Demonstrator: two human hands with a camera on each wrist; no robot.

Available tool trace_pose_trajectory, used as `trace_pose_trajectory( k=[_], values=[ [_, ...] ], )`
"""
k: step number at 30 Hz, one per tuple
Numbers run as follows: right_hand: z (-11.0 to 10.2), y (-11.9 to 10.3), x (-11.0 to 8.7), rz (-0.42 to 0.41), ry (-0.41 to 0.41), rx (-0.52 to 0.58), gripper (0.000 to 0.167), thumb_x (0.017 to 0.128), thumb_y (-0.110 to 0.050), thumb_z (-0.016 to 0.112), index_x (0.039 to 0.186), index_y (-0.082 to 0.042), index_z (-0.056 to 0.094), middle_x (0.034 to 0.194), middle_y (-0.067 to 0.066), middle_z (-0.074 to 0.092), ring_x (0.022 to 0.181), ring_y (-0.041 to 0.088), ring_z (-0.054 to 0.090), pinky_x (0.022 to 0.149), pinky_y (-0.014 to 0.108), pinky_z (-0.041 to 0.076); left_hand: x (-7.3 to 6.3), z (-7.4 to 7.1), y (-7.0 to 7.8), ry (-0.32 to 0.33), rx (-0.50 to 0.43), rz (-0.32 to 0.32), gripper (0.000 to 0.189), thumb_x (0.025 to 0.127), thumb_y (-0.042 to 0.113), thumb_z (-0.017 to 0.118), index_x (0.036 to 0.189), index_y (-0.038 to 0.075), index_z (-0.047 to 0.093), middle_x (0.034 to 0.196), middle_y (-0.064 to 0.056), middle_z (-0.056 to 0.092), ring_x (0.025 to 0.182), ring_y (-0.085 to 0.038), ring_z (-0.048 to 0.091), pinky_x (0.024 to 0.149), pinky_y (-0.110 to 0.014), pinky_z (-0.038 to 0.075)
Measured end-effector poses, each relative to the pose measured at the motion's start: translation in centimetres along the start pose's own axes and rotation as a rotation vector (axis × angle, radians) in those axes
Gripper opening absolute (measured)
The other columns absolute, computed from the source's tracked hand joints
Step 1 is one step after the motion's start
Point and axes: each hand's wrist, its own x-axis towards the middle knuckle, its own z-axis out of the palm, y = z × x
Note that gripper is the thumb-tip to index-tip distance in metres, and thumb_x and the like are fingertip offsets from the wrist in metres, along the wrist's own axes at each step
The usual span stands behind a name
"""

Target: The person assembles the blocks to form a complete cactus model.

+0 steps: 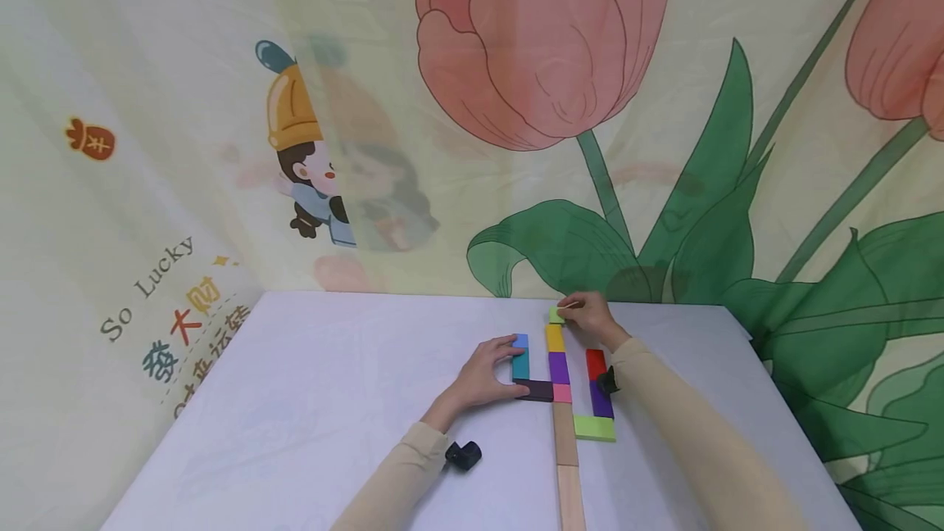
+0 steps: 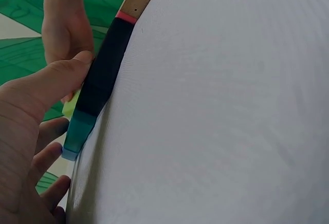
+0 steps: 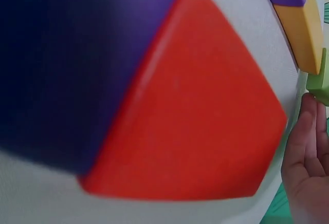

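At the far end of a line of blocks, my right hand [image 1: 590, 316] pinches a light green block [image 1: 556, 315]. Just nearer in that line come a yellow block [image 1: 555, 338], a purple block [image 1: 559, 368] and a pink block [image 1: 562, 393]. Left of the line, my left hand [image 1: 478, 373] spreads around a side branch. Its thumb touches the black block [image 2: 105, 64], and its fingers reach the blue block [image 1: 520, 341] and the teal block [image 1: 520, 365]. The right wrist view shows fingertips against the light green block [image 3: 318, 82].
Wooden blocks [image 1: 565, 434] continue the line toward the near edge. On the right, a lime block [image 1: 594, 428] branches off, with a dark purple block [image 1: 601, 401] and a red block [image 1: 594, 363] beyond it. A patterned curtain [image 1: 383, 105] hangs behind the white table [image 1: 295, 433].
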Motion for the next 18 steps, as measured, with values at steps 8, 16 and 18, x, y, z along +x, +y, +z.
trace_pose_trajectory(
  k=[8, 16, 18],
  values=[
    [0.70, 0.51, 0.53, 0.039, -0.029, 0.019, 0.023, 0.090, -0.011, 0.066, 0.108, 0.003, 0.069, 0.104, 0.019, 0.067, 0.079, 0.018, 0.062, 0.072, 0.023, 0.057, 0.01, 0.17, -0.11, -0.005, 0.006, -0.011, 0.067, 0.076, 0.046, 0.077, 0.135, 0.021, 0.057, 0.153, 0.001, 0.042, 0.140, -0.025, 0.039, 0.113, -0.048, 0.037],
    [1.05, 0.41, 0.45, 0.041, -0.049, 0.007, 0.021, 0.093, -0.012, 0.063, 0.108, 0.002, 0.069, 0.106, 0.018, 0.065, 0.086, 0.022, 0.060, 0.079, 0.026, 0.057, 0.13, 0.21, -0.27, -0.005, 0.011, -0.009, 0.068, 0.077, 0.047, 0.077, 0.136, 0.022, 0.056, 0.153, 0.001, 0.041, 0.140, -0.026, 0.038, 0.113, -0.048, 0.037],
    [1.07, 0.48, 0.50, 0.031, -0.057, -0.004, 0.022, 0.093, -0.012, 0.062, 0.108, 0.002, 0.069, 0.106, 0.018, 0.065, 0.087, 0.022, 0.059, 0.080, 0.027, 0.057, 0.18, 0.22, -0.28, -0.003, 0.017, -0.004, 0.068, 0.076, 0.048, 0.076, 0.136, 0.022, 0.056, 0.153, 0.001, 0.041, 0.140, -0.025, 0.038, 0.113, -0.049, 0.037]
  ],
)
